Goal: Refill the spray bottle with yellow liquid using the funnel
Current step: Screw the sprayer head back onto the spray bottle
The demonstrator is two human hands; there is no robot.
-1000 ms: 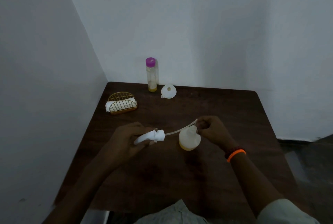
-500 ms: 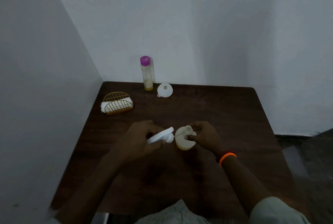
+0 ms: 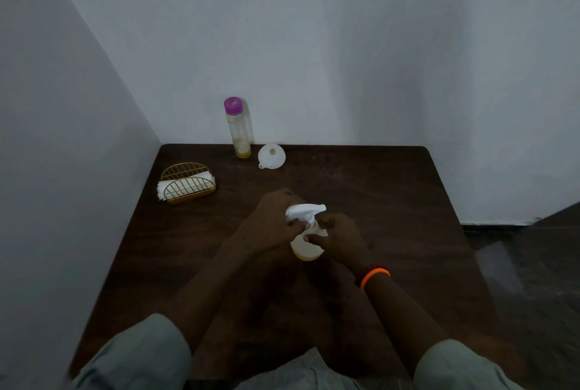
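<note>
At mid-desk (image 3: 392,201) my left hand (image 3: 271,222) grips the sprayer (image 3: 304,211) and my right (image 3: 337,237) clenches the bottle (image 3: 306,248), so I should seat the threads squarely, twisting gently.

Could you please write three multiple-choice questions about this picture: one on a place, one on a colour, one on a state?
1. Where does the funnel lie?
A. in the spray bottle
B. on the table beside the tall bottle
C. in the napkin holder

2. What colour is the tall bottle cap?
A. purple
B. green
C. black

3. What is the state of the spray head?
A. lying alone on the table
B. held on the spray bottle neck
C. missing

Answers: 1 B, it rests near the back wall; 2 A, the cap shows purple; 3 B, left hand grips it, right hand holds the bottle.
</note>
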